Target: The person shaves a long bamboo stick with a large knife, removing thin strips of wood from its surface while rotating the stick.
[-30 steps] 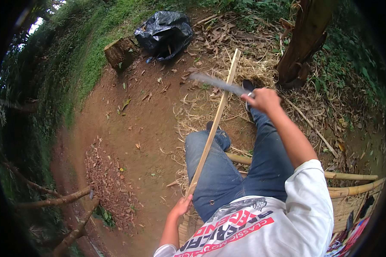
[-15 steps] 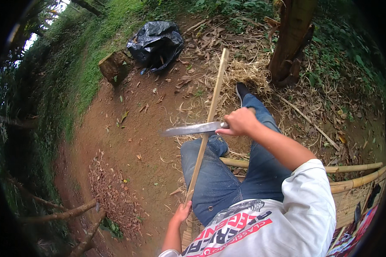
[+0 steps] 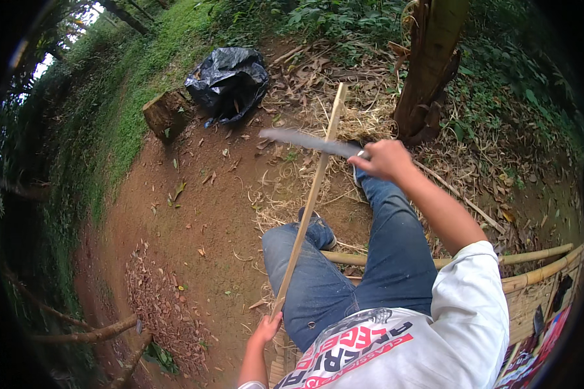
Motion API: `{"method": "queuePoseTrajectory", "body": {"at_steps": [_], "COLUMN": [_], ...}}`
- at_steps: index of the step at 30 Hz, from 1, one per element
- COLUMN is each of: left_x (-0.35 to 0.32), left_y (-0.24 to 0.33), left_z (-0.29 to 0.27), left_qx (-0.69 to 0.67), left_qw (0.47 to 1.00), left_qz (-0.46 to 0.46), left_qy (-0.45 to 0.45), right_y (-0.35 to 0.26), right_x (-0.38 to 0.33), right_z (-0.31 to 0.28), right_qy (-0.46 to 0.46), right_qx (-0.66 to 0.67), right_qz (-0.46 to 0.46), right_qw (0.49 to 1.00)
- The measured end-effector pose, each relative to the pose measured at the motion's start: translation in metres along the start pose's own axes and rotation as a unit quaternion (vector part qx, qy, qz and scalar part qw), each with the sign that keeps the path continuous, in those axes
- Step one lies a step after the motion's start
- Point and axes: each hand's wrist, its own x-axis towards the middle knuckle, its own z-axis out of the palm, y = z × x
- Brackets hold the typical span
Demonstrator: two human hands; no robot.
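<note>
While I sit with legs stretched over bare earth, my left hand (image 3: pixel 266 329) grips the near end of a long bamboo strip (image 3: pixel 311 198), angling it up and away so its length is open to the blade. My right hand (image 3: pixel 386 159) is closed on a machete (image 3: pixel 308 141), raised across the strip's far part, blurred. A black bag (image 3: pixel 229 81) lies beyond.

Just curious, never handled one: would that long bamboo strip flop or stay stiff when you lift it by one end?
The bamboo strip probably stays fairly stiff: the left hand grips only its lower end, yet it runs nearly straight. Being so thin, it likely feels light and may flex somewhat when the blade in the right hand strikes.
</note>
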Motion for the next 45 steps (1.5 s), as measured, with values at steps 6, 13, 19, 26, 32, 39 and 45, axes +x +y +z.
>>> {"method": "queuePoseTrajectory", "body": {"at_steps": [6, 13, 19, 26, 32, 39, 45], "left_x": [-0.014, -0.043, -0.04, -0.054, -0.061, -0.066, -0.053], "left_y": [0.009, 0.022, 0.037, 0.049, 0.056, 0.053, 0.058], "left_z": [0.006, 0.027, 0.013, 0.039, 0.048, 0.052, 0.041], "left_qx": [0.03, -0.028, -0.015, 0.055, 0.058, 0.08, 0.106], "left_qw": [0.994, 0.991, 0.991, 0.954, 0.95, 0.94, 0.937], "left_qz": [0.023, 0.058, 0.052, 0.069, 0.039, 0.041, 0.053], "left_qy": [0.101, 0.121, 0.119, 0.285, 0.304, 0.329, 0.33], "right_y": [-0.085, -0.08, -0.019, -0.065, -0.099, -0.053, 0.022], "right_x": [-0.029, -0.016, -0.002, -0.035, -0.053, -0.015, 0.017], "right_z": [0.059, 0.044, 0.025, 0.037, 0.058, 0.043, -0.008], "right_qy": [-0.111, -0.107, -0.015, -0.061, -0.14, -0.02, 0.016], "right_qx": [0.004, -0.068, -0.113, -0.043, -0.043, -0.04, -0.028], "right_qz": [-0.173, -0.163, -0.114, -0.131, -0.209, -0.059, 0.1], "right_qw": [0.979, 0.978, 0.987, 0.989, 0.967, 0.997, 0.994]}}
